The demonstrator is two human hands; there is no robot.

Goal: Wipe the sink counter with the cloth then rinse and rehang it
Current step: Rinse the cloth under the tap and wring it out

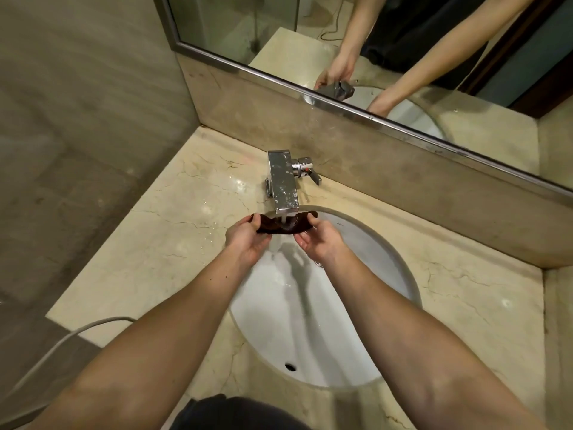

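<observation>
**Rinse step, head view.** The left hand (245, 238) and the right hand (321, 242) each pinch one end of the dark brown, limp fabric cloth (274, 227) between thumb and curled fingers. They hold it as a sagging band at the far rim of the white oval ceramic basin (356, 274), directly under the square chrome faucet (283, 181). A stream of water (282, 218) strikes the middle of the cloth and runs off below into the basin. Likely hazards, judged from this arrangement, are three. The cloth sits close to the basin's far edge, so water deflected off its centre could spatter the beige veined marble counter (139, 243), which shows wet sheen and droplets to the left of the faucet — undoing the wiping. A pinch on wet fabric is weak, so the soaked weight or the force of the stream could pull one end free into the basin. Only the centre lies under the stream, so the pinched ends may go unrinsed unless the cloth is shifted. The chrome lever handle (310, 174) to the right of the faucet needs a freed hand to close it — a dripping cloth carried over the counter would re-wet it. A grey cable (62, 340) trails off the near left counter edge, well apart from the water. No rail or hook for rehanging shows in view.
</observation>
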